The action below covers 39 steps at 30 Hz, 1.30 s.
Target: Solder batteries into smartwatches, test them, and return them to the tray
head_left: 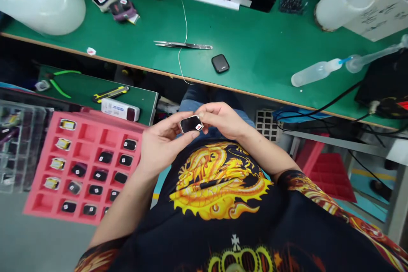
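Between my two hands, over my lap, is a smartwatch case (189,124) with a dark screen, a light metal rim and a small white-and-red sticker at one corner. My left hand (165,138) is closed on its left side, thumb along the lower edge. The fingertips of my right hand (219,120) pinch its right end. On the green bench ahead lie a pair of metal tweezers (183,45) and a black rounded-square piece (220,63) with small light marks.
A pink foam tray (86,136) at the left holds several watch cases and yellow-silver parts. Near it are a yellow utility knife (111,94) and a white box (120,110). A clear dropper bottle (315,72) lies at the right, beside black cables (338,95).
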Available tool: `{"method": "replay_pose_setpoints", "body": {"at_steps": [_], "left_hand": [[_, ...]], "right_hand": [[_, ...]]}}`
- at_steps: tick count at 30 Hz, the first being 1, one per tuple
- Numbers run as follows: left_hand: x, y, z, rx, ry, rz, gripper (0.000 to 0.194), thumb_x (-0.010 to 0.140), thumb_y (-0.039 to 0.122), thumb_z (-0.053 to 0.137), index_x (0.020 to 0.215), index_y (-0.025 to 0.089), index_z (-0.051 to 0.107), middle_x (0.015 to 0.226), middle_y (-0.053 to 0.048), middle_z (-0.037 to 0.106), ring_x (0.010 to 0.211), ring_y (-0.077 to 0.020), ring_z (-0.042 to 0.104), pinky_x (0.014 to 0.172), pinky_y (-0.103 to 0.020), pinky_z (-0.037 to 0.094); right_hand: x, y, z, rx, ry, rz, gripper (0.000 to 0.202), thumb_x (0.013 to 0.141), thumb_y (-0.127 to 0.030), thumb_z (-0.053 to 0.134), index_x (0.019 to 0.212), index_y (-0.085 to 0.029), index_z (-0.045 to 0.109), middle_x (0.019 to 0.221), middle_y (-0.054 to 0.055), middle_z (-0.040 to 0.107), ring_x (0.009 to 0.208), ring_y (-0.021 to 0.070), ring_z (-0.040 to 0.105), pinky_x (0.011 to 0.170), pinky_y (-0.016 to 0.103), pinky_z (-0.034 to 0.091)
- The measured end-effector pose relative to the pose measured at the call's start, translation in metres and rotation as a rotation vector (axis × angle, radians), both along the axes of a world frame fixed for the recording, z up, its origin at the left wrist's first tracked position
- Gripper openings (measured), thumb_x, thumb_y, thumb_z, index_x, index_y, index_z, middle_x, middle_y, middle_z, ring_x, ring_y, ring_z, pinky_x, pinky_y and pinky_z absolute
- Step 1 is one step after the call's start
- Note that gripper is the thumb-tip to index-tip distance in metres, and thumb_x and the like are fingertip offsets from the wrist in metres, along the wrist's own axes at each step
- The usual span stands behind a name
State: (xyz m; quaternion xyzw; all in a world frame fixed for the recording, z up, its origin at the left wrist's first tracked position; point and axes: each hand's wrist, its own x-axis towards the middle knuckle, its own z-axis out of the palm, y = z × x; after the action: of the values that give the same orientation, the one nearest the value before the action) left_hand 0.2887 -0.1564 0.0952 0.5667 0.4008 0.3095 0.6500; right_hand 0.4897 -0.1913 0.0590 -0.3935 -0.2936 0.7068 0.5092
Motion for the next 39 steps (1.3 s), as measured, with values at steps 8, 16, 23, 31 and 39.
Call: {"method": "replay_pose_setpoints", "body": {"at_steps": [8, 16, 23, 31, 39], "left_hand": [[0.003, -0.001, -0.004, -0.041, -0.066, -0.028, 0.05, 0.08, 0.018, 0.098, 0.126, 0.027, 0.084, 0.11, -0.006, 0.086, 0.093, -0.0203, 0.083, 0.09, -0.033, 0.07], [-0.001, -0.006, 0.001, -0.043, -0.055, -0.022, 0.05, 0.079, 0.019, 0.099, 0.126, 0.028, 0.084, 0.112, -0.006, 0.086, 0.096, -0.0225, 0.084, 0.092, -0.036, 0.071], [-0.006, -0.009, 0.0, 0.06, 0.031, 0.009, 0.052, 0.08, 0.024, 0.099, 0.129, 0.027, 0.083, 0.119, -0.007, 0.084, 0.102, -0.0228, 0.081, 0.096, -0.038, 0.069], [-0.007, -0.012, 0.003, 0.165, 0.058, 0.0, 0.049, 0.083, 0.024, 0.096, 0.13, 0.028, 0.082, 0.12, -0.006, 0.084, 0.105, -0.023, 0.081, 0.1, -0.038, 0.068], [-0.004, -0.012, 0.002, 0.124, -0.002, 0.02, 0.044, 0.082, 0.021, 0.096, 0.124, 0.03, 0.084, 0.117, -0.004, 0.084, 0.106, -0.0243, 0.081, 0.103, -0.042, 0.068]], "right_hand": [[-0.003, -0.003, -0.001, -0.046, 0.036, -0.036, 0.047, 0.084, -0.056, 0.09, 0.08, -0.012, 0.072, 0.068, -0.003, 0.069, 0.058, 0.0059, 0.062, 0.056, 0.017, 0.054], [-0.003, -0.004, 0.002, -0.041, 0.054, 0.006, 0.046, 0.086, -0.055, 0.089, 0.08, -0.013, 0.071, 0.069, -0.003, 0.071, 0.057, 0.0059, 0.063, 0.056, 0.016, 0.053], [-0.004, -0.002, -0.002, -0.044, 0.059, 0.045, 0.049, 0.085, -0.058, 0.089, 0.083, -0.012, 0.073, 0.071, -0.002, 0.072, 0.058, 0.0062, 0.063, 0.056, 0.016, 0.054], [-0.002, -0.003, 0.002, 0.002, 0.04, 0.042, 0.049, 0.081, -0.059, 0.092, 0.084, -0.013, 0.075, 0.074, -0.002, 0.072, 0.061, 0.0058, 0.061, 0.059, 0.017, 0.053], [-0.003, -0.004, 0.008, 0.03, 0.017, 0.023, 0.045, 0.081, -0.054, 0.093, 0.087, -0.013, 0.075, 0.074, -0.002, 0.07, 0.064, 0.0066, 0.061, 0.061, 0.018, 0.052]]}}
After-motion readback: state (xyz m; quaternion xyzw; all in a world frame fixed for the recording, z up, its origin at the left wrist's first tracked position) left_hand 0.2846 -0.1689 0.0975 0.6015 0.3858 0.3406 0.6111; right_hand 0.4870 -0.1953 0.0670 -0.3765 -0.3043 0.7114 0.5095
